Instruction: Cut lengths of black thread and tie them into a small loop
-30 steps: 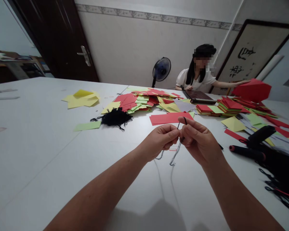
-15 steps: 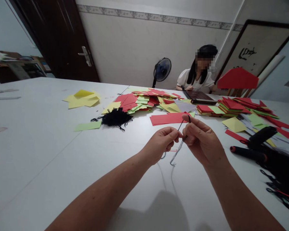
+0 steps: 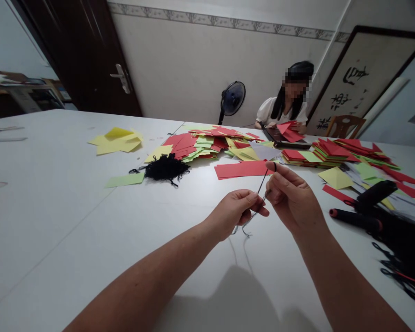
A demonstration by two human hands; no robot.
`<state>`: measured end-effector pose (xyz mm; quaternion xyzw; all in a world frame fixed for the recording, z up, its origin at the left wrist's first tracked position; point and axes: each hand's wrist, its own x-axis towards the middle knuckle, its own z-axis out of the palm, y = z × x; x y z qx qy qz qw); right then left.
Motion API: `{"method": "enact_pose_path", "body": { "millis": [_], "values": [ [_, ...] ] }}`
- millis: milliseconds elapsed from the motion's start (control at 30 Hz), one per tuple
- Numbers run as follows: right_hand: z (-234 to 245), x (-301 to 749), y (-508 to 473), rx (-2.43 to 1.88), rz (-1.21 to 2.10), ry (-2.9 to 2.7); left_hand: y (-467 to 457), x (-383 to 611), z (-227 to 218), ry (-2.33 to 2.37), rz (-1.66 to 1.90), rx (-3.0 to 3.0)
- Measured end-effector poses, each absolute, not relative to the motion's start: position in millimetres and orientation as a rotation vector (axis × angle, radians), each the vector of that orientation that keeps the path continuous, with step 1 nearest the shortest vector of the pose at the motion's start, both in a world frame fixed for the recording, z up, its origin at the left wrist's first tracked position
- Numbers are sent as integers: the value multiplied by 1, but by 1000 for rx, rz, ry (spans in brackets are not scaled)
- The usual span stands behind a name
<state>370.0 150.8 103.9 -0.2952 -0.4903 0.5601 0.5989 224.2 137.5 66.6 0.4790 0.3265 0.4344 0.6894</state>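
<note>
A thin dark cord (image 3: 262,182) is stretched between my hands above the white table (image 3: 100,249). My left hand (image 3: 240,210) pinches it between thumb and fingers. Higher up and to the right, my right hand (image 3: 292,196) has the cord looped over its raised index finger, while its thumb and other fingers are closed on the strand. Loose greyish cord ends hang below the hands. Just beyond lie red paper strips (image 3: 240,170). To the left rests a tangled pile of black cords (image 3: 166,167), partly on a green paper strip (image 3: 125,180).
A heap of red, yellow and green paper (image 3: 197,145) spreads across the middle. Yellow sheets (image 3: 119,140) lie further left. At right are stacked papers (image 3: 332,152), a black and red handle (image 3: 355,220) and black cords (image 3: 401,272). A person (image 3: 287,106) sits opposite with red paper.
My left hand has slid slightly down, away from my right fingertip, so more cord shows between them. The person opposite has lowered the red paper from the right to in front of their body.
</note>
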Motion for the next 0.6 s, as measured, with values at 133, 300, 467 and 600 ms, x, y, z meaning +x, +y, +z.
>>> {"method": "enact_pose_path", "body": {
  "millis": [133,300,467,600],
  "values": [
    [105,371,153,-673,1282,-1119,137,222,66,680,914,1108],
    [105,374,156,-659,1282,-1055,137,217,70,709,894,1131],
    [105,375,159,-669,1294,-1015,141,211,73,741,903,1173],
    [104,376,161,-664,1310,-990,142,210,73,822,908,1189]
  ]
}}
